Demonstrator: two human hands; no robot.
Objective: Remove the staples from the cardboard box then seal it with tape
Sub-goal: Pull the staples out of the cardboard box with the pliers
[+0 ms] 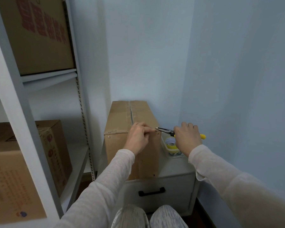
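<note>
Right grip (187, 137) clenched the yellow-handled pliers (167, 131), left grip (138, 137) pinched their tip above the cardboard box (122, 116) corner, tape (170, 142) just below right grip, so a slipping nose could've jabbed those fingers or gouged the cardboard.

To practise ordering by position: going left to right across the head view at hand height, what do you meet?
In order: shelved box → shelf post → left hand → nose of the pliers → right hand → blue wall.
</note>
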